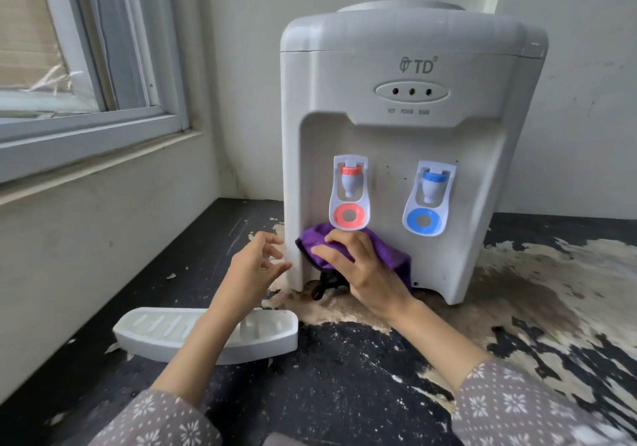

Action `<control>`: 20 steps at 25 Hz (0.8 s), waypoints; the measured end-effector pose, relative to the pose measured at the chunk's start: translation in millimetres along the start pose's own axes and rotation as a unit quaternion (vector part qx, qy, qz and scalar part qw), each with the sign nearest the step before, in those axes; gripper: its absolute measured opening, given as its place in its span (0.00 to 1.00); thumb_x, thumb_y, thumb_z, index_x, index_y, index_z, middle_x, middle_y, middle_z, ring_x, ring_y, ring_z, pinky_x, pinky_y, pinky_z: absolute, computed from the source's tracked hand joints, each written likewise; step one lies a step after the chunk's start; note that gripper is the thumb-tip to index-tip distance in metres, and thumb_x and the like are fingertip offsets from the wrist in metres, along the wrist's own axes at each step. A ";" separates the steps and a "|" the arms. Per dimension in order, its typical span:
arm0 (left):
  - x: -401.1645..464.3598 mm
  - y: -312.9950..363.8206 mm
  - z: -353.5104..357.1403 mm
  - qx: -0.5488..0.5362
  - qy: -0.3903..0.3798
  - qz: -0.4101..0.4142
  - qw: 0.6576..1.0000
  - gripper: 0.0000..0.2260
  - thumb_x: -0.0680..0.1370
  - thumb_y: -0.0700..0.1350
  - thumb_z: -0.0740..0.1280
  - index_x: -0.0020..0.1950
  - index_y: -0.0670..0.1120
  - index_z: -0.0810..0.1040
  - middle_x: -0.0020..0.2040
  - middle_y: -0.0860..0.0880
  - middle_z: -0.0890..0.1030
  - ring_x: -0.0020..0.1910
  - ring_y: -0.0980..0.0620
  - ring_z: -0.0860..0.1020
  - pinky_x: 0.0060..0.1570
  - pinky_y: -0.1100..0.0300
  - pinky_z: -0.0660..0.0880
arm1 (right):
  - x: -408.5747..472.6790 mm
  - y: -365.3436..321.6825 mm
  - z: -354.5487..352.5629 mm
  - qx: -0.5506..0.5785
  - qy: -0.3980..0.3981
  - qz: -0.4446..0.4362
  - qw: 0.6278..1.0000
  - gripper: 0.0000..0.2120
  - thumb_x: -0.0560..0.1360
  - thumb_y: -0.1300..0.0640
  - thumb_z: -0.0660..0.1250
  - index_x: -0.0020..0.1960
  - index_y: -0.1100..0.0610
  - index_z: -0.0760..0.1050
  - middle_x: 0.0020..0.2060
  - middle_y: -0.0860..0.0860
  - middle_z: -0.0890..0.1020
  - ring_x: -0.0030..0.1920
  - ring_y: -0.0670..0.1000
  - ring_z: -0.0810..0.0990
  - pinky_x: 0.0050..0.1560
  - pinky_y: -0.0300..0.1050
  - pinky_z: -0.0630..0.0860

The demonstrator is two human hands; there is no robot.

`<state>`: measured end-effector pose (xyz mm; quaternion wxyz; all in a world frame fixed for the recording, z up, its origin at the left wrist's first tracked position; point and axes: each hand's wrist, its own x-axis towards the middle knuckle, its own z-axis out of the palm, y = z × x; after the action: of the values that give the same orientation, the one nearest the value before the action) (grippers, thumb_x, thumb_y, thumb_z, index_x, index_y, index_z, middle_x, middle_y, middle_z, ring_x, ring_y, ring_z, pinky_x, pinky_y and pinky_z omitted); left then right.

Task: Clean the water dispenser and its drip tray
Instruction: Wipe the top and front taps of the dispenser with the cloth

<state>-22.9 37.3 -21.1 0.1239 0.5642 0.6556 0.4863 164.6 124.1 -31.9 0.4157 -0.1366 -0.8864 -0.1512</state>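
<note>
The white water dispenser (410, 142) stands upright at the back of a dark, peeling worktop (344, 369), close to the pale wall behind it, and everything else is placed from it. Inside its front recess, just below the red tap lever (349, 204), the right hand (365, 269) presses a purple cloth (396, 266) against the recess wall; its fingers (331, 252) lie spread and nearly straight over the cloth, not pinching it. The blue tap lever (426, 209) hangs to the right of the cloth, apart from it. At the dispenser's front left corner edge, the left hand (256, 266) hovers with loosely curled, spread fingers (275, 250) whose tips are at or just touching the casing, holding nothing. The white drip tray (206, 333) lies out of the dispenser, on the worktop in front and to the left of it, partly crossed by the left forearm. A window frame (103, 128) and sill run along the wall left of the dispenser, leaving a strip of worktop between. To the dispenser's right the worn worktop stretches open to the picture's edge.
</note>
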 end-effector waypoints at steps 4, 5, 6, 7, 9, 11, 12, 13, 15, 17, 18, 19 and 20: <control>1.7 -6.3 -5.6 0.024 0.030 -0.028 0.999 0.05 0.77 0.41 0.68 0.41 0.46 0.76 0.34 0.50 0.79 0.30 0.58 0.74 0.29 0.70 0.69 | 8.8 -26.2 20.5 0.093 0.086 0.127 0.984 0.24 0.71 0.71 0.54 0.62 0.52 0.66 0.56 0.50 0.67 0.56 0.52 0.68 0.59 0.37 0.67; 1.7 -6.6 -6.3 0.030 0.035 -0.034 0.998 0.06 0.77 0.42 0.68 0.40 0.46 0.76 0.32 0.51 0.78 0.28 0.60 0.73 0.29 0.70 0.68 | 10.5 -28.2 21.9 0.099 0.099 0.136 0.981 0.23 0.71 0.70 0.52 0.62 0.53 0.66 0.56 0.50 0.67 0.56 0.52 0.68 0.61 0.37 0.66; 1.5 -6.4 -7.1 0.030 0.040 -0.038 0.998 0.07 0.77 0.44 0.68 0.39 0.46 0.75 0.30 0.51 0.78 0.27 0.61 0.72 0.29 0.70 0.67 | 12.0 -29.6 22.7 0.104 0.105 0.136 0.980 0.23 0.71 0.68 0.50 0.63 0.53 0.66 0.56 0.50 0.67 0.57 0.52 0.68 0.63 0.37 0.65; 0.9 -4.9 -7.9 0.027 0.044 -0.041 0.998 0.08 0.77 0.45 0.68 0.38 0.45 0.75 0.30 0.51 0.77 0.26 0.63 0.72 0.28 0.70 0.67 | 13.3 -31.1 23.8 0.107 0.105 0.140 0.979 0.24 0.71 0.68 0.50 0.64 0.53 0.66 0.58 0.50 0.66 0.59 0.52 0.68 0.64 0.37 0.64; -1.1 -1.9 -9.4 0.035 0.052 -0.038 0.997 0.13 0.77 0.49 0.67 0.37 0.43 0.74 0.30 0.50 0.77 0.25 0.65 0.73 0.28 0.69 0.67 | 17.0 -35.5 29.0 0.109 0.078 0.162 0.978 0.27 0.71 0.69 0.50 0.67 0.52 0.64 0.63 0.50 0.65 0.64 0.51 0.66 0.69 0.35 0.60; -3.4 1.6 -10.0 0.040 0.066 -0.029 0.997 0.17 0.79 0.51 0.64 0.38 0.39 0.72 0.31 0.45 0.76 0.27 0.65 0.74 0.31 0.65 0.67 | 19.0 -37.1 32.0 0.095 0.045 0.170 0.980 0.32 0.70 0.72 0.54 0.70 0.51 0.62 0.67 0.50 0.62 0.67 0.52 0.63 0.70 0.33 0.56; -4.5 3.6 -10.7 0.033 0.075 -0.025 0.996 0.17 0.80 0.51 0.62 0.39 0.38 0.71 0.32 0.43 0.77 0.28 0.63 0.74 0.33 0.62 0.68 | 17.8 -35.0 32.7 0.078 0.035 0.154 0.984 0.34 0.67 0.74 0.57 0.69 0.51 0.62 0.67 0.51 0.62 0.66 0.53 0.64 0.68 0.36 0.61; -4.8 5.4 -11.1 0.019 0.084 -0.024 0.996 0.16 0.80 0.51 0.61 0.41 0.39 0.72 0.33 0.43 0.77 0.29 0.61 0.74 0.34 0.60 0.68 | 14.3 -31.1 32.9 0.057 0.017 0.124 0.991 0.35 0.65 0.75 0.60 0.68 0.52 0.64 0.66 0.52 0.62 0.64 0.54 0.65 0.62 0.41 0.70; -5.3 9.0 -11.3 -0.022 0.098 -0.027 0.995 0.09 0.80 0.48 0.60 0.45 0.44 0.72 0.36 0.47 0.77 0.33 0.55 0.74 0.35 0.61 0.70 | 3.5 -21.0 27.7 0.025 -0.040 0.054 0.997 0.36 0.61 0.76 0.66 0.64 0.53 0.67 0.63 0.54 0.66 0.60 0.56 0.68 0.42 0.49 0.81; -6.5 13.0 -10.1 -0.059 0.101 -0.018 0.993 0.04 0.80 0.44 0.60 0.47 0.46 0.73 0.39 0.49 0.77 0.36 0.53 0.75 0.35 0.66 0.70 | -6.8 -18.4 20.5 0.009 -0.126 0.008 0.992 0.32 0.62 0.74 0.69 0.63 0.53 0.71 0.59 0.56 0.72 0.58 0.57 0.73 0.36 0.50 0.81; -8.6 15.9 -9.4 -0.073 0.094 -0.006 0.993 0.03 0.80 0.43 0.61 0.47 0.46 0.73 0.40 0.50 0.77 0.36 0.54 0.75 0.34 0.68 0.70 | -7.1 -19.1 15.2 0.020 -0.178 0.010 0.984 0.29 0.64 0.73 0.68 0.63 0.54 0.73 0.59 0.56 0.74 0.58 0.57 0.74 0.40 0.52 0.81; -11.3 18.4 -8.7 -0.078 0.080 0.012 0.994 0.03 0.79 0.42 0.61 0.47 0.47 0.74 0.40 0.50 0.77 0.36 0.55 0.75 0.34 0.69 0.70 | -5.9 -19.1 10.5 0.038 -0.223 0.019 0.974 0.27 0.67 0.73 0.67 0.63 0.54 0.74 0.59 0.56 0.75 0.60 0.56 0.73 0.46 0.55 0.80; -14.2 21.5 -8.7 -0.076 0.059 0.033 0.995 0.03 0.79 0.41 0.62 0.47 0.47 0.75 0.40 0.52 0.77 0.37 0.55 0.75 0.35 0.69 0.71 | -5.1 -18.1 6.2 0.052 -0.262 0.017 0.964 0.26 0.69 0.73 0.65 0.63 0.55 0.74 0.60 0.55 0.74 0.62 0.56 0.71 0.52 0.55 0.77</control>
<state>-11.0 18.4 -5.6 0.1113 0.5446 0.6044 0.5707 156.8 109.3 -42.4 0.1784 -0.1648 -0.9684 -0.0566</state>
